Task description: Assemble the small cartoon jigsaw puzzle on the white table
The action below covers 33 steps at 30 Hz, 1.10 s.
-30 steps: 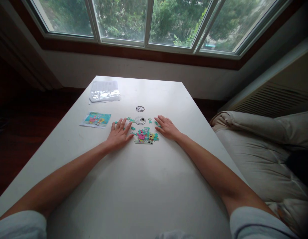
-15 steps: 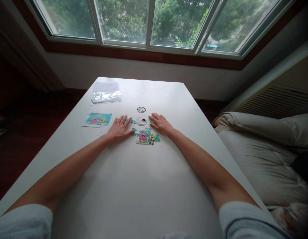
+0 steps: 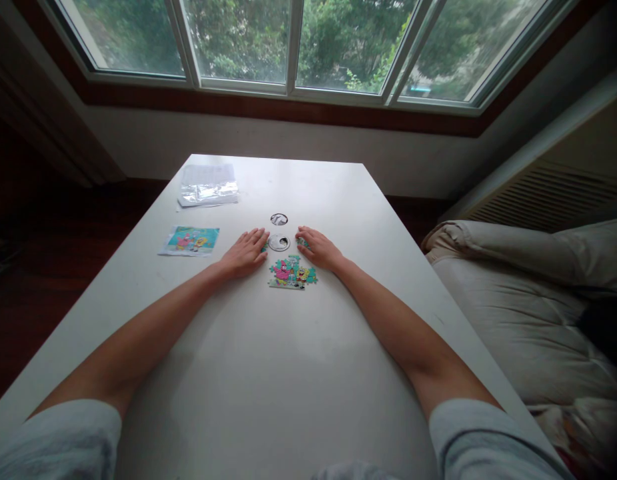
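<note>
Apparently corralling loose pieces [image 3: 302,242], the left hand [image 3: 244,254] and right hand [image 3: 320,249] lie palm-down, fingers unclenched; the picture [image 3: 189,241] sits toward the counter's [image 3: 288,373] left edge. Perhaps that spares the puzzle [image 3: 291,274] space.

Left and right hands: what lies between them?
In the head view, a round grey disc lies between the left hand and right hand, with teal puzzle pieces by the fingers of each.

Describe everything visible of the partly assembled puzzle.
The partly assembled puzzle lies flat on the white table, picture side up: a pink figure at left, a yellow one at right, turquoise around. It looks like thin card. Its near edge is straight; the others are jagged with tabs. Neither the left hand nor the right hand visibly touches it.
</note>
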Tool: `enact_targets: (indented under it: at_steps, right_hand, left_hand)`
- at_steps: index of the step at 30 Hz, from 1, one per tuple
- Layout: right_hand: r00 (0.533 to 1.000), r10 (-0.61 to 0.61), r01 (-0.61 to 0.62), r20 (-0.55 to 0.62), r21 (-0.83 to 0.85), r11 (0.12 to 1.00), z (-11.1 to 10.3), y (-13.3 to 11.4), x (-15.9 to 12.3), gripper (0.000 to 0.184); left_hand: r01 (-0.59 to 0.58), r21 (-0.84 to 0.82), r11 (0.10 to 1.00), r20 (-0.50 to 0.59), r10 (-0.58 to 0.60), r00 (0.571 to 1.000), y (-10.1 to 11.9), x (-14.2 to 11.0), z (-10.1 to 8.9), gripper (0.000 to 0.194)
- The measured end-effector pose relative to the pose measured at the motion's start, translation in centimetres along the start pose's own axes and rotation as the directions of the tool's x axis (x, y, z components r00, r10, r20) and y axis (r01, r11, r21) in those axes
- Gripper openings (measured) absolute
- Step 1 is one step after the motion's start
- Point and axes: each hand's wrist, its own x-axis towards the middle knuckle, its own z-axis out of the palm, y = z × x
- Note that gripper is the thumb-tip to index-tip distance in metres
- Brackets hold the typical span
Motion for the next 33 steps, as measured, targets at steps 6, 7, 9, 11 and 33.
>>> enact_targets:
  at_steps: [6, 7, 9, 11, 33]
  right_hand:
    - [0.998, -0.044, 0.044, -0.042, -0.009, 0.999, 0.1, -0.1, -0.1, 0.041]
    - [0.997, -0.05, 0.05, -0.05, -0.008, 0.999, 0.1, -0.1, -0.1, 0.041]
    - [0.995, -0.062, 0.063, -0.076, 0.008, 0.998, 0.1, 0.0, -0.1, 0.04]
    - [0.99, -0.054, 0.062, -0.133, 0.053, 0.997, 0.0, 0.2, -0.2, 0.037]
    - [0.998, 0.044, -0.046, -0.037, -0.052, 0.998, -3.5, -0.3, -1.8, 0.022]
  left_hand:
    - [-0.019, -0.091, 0.996, -0.074, 0.013, 0.997, 0.3, 1.9, 0.4, 0.069]
    - [-0.028, -0.115, 0.993, -0.097, 0.017, 0.995, 0.6, 2.0, 0.3, 0.069]
    - [-0.026, -0.158, 0.987, -0.158, 0.001, 0.987, 1.2, 1.9, -0.1, 0.068]
    - [-0.005, -0.177, 0.984, -0.239, -0.038, 0.97, 2.0, 1.4, -0.8, 0.065]
    - [-0.283, 0.054, 0.958, -0.079, 0.286, 0.955, 10.9, -3.5, -3.1, 0.041]
